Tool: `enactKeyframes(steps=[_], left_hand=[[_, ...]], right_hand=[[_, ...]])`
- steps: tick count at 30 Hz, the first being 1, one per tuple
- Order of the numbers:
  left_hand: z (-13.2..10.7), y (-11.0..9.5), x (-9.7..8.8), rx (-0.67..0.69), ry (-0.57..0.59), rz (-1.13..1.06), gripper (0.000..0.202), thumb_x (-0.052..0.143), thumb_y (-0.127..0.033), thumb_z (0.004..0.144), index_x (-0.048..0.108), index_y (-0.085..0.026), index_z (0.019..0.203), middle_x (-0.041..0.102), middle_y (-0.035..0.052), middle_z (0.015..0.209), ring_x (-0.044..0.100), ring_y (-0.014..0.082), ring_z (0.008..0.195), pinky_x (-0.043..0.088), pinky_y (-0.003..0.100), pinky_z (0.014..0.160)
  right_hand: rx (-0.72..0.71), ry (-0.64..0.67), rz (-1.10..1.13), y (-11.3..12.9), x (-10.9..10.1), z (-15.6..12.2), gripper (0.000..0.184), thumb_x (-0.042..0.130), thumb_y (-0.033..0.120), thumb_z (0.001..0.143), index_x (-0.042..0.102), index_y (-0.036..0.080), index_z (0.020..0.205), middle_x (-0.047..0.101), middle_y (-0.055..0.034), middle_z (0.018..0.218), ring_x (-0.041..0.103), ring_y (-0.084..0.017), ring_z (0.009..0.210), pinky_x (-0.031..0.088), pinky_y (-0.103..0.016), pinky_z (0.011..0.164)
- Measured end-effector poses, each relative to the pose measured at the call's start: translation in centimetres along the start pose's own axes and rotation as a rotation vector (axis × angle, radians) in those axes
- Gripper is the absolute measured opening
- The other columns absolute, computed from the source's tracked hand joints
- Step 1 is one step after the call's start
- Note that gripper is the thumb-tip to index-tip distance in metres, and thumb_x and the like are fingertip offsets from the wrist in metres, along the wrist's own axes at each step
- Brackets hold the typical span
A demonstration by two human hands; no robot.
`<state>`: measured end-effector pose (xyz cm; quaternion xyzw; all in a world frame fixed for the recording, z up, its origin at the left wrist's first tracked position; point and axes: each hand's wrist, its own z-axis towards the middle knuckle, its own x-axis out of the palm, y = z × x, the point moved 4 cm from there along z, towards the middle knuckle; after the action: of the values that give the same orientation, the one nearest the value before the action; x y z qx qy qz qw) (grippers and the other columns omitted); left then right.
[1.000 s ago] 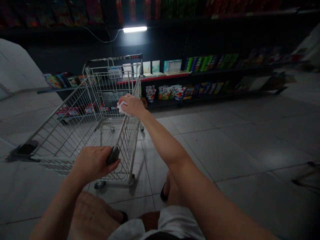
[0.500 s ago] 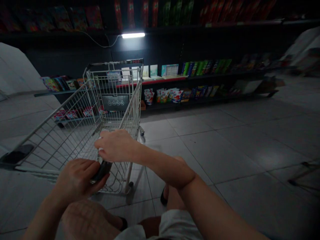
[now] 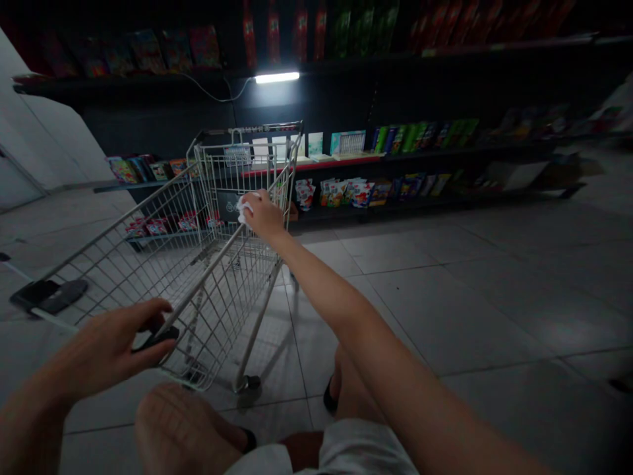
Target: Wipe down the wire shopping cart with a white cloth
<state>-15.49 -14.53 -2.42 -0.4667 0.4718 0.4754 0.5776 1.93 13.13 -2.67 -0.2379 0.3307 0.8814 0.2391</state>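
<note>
A metal wire shopping cart [image 3: 163, 264] stands in front of me on the tiled floor, its basket with nothing in it. My left hand [image 3: 111, 343] is closed around the cart's near corner, on a dark plastic bumper [image 3: 153, 338]. My right arm reaches forward along the cart's right top rail. My right hand [image 3: 262, 214] grips a small white cloth [image 3: 243, 210] and presses it on that rail, near the far end by the handle [image 3: 247, 130].
Dark store shelves [image 3: 395, 155] with colourful packets and books run behind the cart. A lit tube lamp [image 3: 277, 78] hangs above it. Grey floor tiles [image 3: 469, 290] stretch to the right. My bent knees [image 3: 178, 429] are at the bottom.
My right hand with the cloth slid back along the rail to the near corner, then forward again to the far end. The cart's near end has swung slightly left.
</note>
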Motion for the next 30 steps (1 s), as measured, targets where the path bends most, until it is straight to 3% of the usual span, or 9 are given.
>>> enactKeyframes(steps=[2, 5, 10, 13, 17, 19, 21, 24, 30], left_hand=[[2.3, -1.0, -0.7, -0.096, 0.069, -0.105, 0.055, 0.047, -0.063, 0.086, 0.058, -0.021, 0.120, 0.076, 0.0071, 0.096, 0.071, 0.0226, 0.077, 0.053, 0.031, 0.067], [5.8, -2.7, -0.6, -0.155, 0.128, 0.024, 0.051, 0.030, -0.056, 0.093, 0.060, -0.017, 0.105, 0.074, 0.0132, 0.095, 0.070, 0.0264, 0.082, 0.052, 0.035, 0.071], [6.1, -2.8, 1.6, -0.385, 0.208, 0.280, 0.043, 0.022, -0.035, 0.097, 0.053, -0.012, 0.116, 0.073, 0.0185, 0.091, 0.072, 0.0316, 0.086, 0.051, 0.040, 0.072], [5.0, -3.2, 2.0, -0.463, 0.159, 0.349, 0.047, 0.019, -0.038, 0.098, 0.052, -0.012, 0.119, 0.073, 0.0209, 0.094, 0.072, 0.0379, 0.092, 0.052, 0.046, 0.073], [6.0, -4.1, 1.4, -0.477, 0.127, 0.343, 0.056, 0.022, -0.052, 0.098, 0.060, -0.013, 0.112, 0.073, 0.0202, 0.093, 0.071, 0.0403, 0.094, 0.054, 0.048, 0.076], [7.4, -4.6, 1.3, -0.442, 0.126, 0.357, 0.055, 0.026, -0.053, 0.097, 0.063, -0.014, 0.105, 0.073, 0.0199, 0.097, 0.071, 0.0402, 0.097, 0.054, 0.048, 0.077], [8.9, -5.2, 1.6, -0.404, 0.096, 0.366, 0.051, 0.028, -0.048, 0.098, 0.064, -0.013, 0.104, 0.073, 0.0199, 0.099, 0.071, 0.0388, 0.098, 0.054, 0.046, 0.078], [10.1, -5.7, 2.4, -0.384, 0.013, 0.364, 0.045, 0.026, -0.036, 0.099, 0.061, -0.009, 0.107, 0.074, 0.0206, 0.095, 0.072, 0.0353, 0.092, 0.053, 0.041, 0.074], [10.2, -5.5, 3.1, -0.357, -0.042, 0.420, 0.043, 0.024, -0.032, 0.098, 0.059, -0.008, 0.106, 0.073, 0.0214, 0.088, 0.073, 0.0344, 0.083, 0.051, 0.039, 0.066]], right_hand=[[-0.006, -0.088, 0.127, 0.8, 1.5, -2.6, 0.026, 0.050, 0.024, 0.094, 0.063, 0.022, 0.116, 0.052, -0.0082, 0.124, 0.059, -0.018, 0.104, 0.052, -0.031, 0.089], [-0.012, -0.117, 0.236, 0.8, 5.1, -7.4, 0.026, 0.055, 0.025, 0.092, 0.061, 0.021, 0.117, 0.051, -0.0096, 0.130, 0.055, -0.019, 0.120, 0.051, -0.028, 0.096], [0.044, 0.233, 0.190, -3.3, 10.7, -14.1, 0.029, 0.059, 0.021, 0.088, 0.061, 0.020, 0.117, 0.052, -0.0117, 0.131, 0.061, -0.020, 0.112, 0.054, -0.031, 0.090], [-0.013, 0.175, 0.242, -4.5, 9.6, -13.3, 0.025, 0.060, 0.018, 0.086, 0.062, 0.021, 0.110, 0.056, -0.0087, 0.123, 0.059, -0.020, 0.116, 0.053, -0.036, 0.095], [-0.086, -0.340, 0.362, -2.5, 4.9, -8.4, 0.020, 0.050, 0.021, 0.091, 0.056, 0.022, 0.110, 0.058, -0.0075, 0.114, 0.052, -0.020, 0.121, 0.048, -0.042, 0.106], [-0.140, -0.419, 0.417, -0.8, 4.6, -7.3, 0.019, 0.048, 0.024, 0.093, 0.055, 0.023, 0.111, 0.057, -0.0075, 0.114, 0.052, -0.019, 0.120, 0.047, -0.041, 0.107], [-0.127, -0.401, 0.455, 0.3, 6.3, -8.4, 0.019, 0.050, 0.026, 0.092, 0.054, 0.023, 0.110, 0.056, -0.0082, 0.115, 0.052, -0.019, 0.119, 0.048, -0.040, 0.106], [0.068, -0.326, 0.488, -0.3, 11.1, -14.4, 0.022, 0.053, 0.023, 0.086, 0.055, 0.022, 0.108, 0.055, -0.0099, 0.117, 0.053, -0.020, 0.120, 0.049, -0.038, 0.105], [0.718, -0.002, 0.677, -2.9, 20.5, -29.8, 0.028, 0.052, 0.016, 0.077, 0.053, 0.021, 0.104, 0.057, -0.0085, 0.109, 0.058, -0.021, 0.111, 0.051, -0.041, 0.100]])
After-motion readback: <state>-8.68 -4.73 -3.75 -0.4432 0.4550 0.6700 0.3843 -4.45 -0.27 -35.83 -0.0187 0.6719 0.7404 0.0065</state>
